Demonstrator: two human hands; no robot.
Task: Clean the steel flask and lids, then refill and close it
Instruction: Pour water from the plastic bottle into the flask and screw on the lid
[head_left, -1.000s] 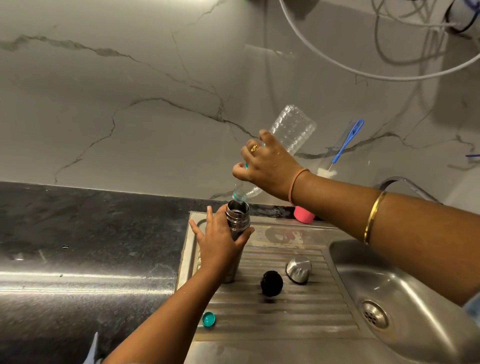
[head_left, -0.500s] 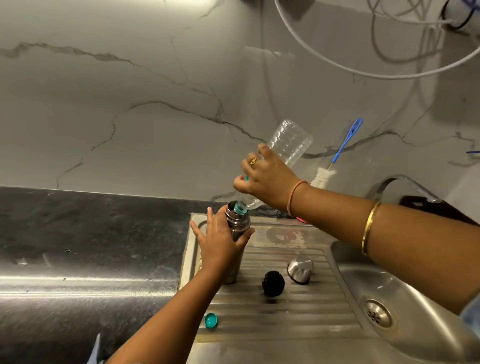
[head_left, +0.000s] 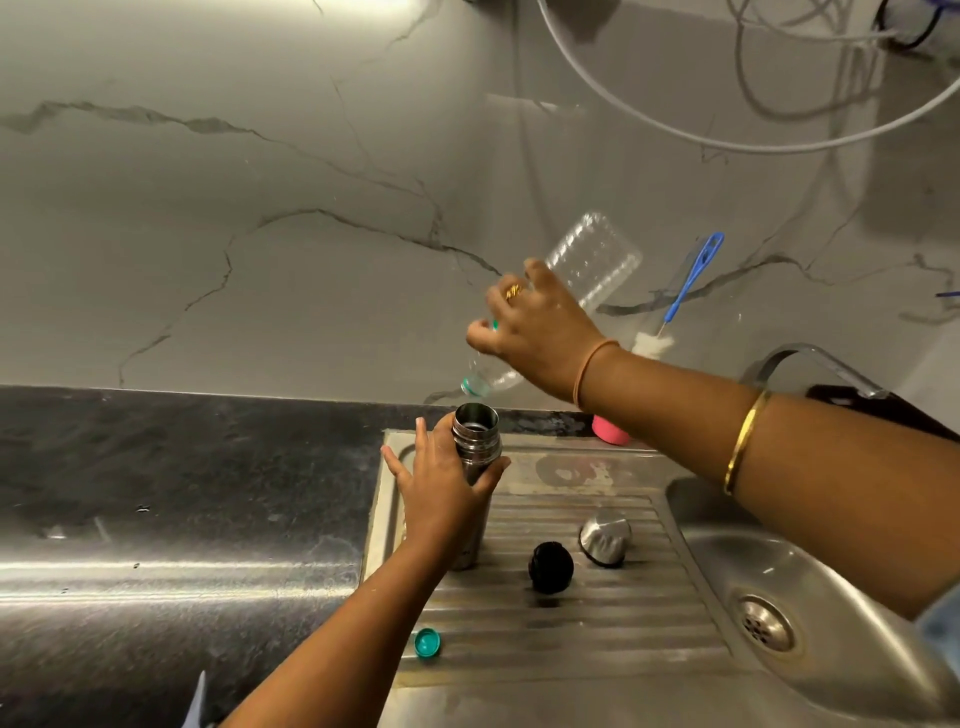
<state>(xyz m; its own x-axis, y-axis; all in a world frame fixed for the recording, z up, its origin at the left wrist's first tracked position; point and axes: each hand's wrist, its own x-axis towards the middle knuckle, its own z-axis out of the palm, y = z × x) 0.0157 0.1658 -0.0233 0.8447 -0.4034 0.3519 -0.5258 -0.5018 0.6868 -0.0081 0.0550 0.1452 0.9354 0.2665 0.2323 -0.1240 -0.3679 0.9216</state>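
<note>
The open steel flask (head_left: 475, 431) stands upright on the ribbed drainboard (head_left: 597, 618). My left hand (head_left: 441, 488) grips its body below the threaded neck. My right hand (head_left: 535, 332) holds a clear plastic bottle (head_left: 592, 260) tilted mouth-down, its green-ringed mouth just above the flask's opening. A black inner lid (head_left: 550, 566) and a steel cup lid (head_left: 605, 538) lie on the drainboard to the right of the flask. The bottle's green cap (head_left: 427, 643) lies near the drainboard's front left.
The sink basin with its drain (head_left: 766, 623) is at the right, the tap (head_left: 810, 364) behind my right arm. A blue-handled bottle brush (head_left: 685, 286) stands in a pink holder (head_left: 610, 431) by the wall. The dark counter (head_left: 182, 493) stretches left. White hoses (head_left: 675, 130) hang overhead.
The plastic bottle's mouth has lifted a little off the flask's opening. My left hand stays on the flask, which has not moved.
</note>
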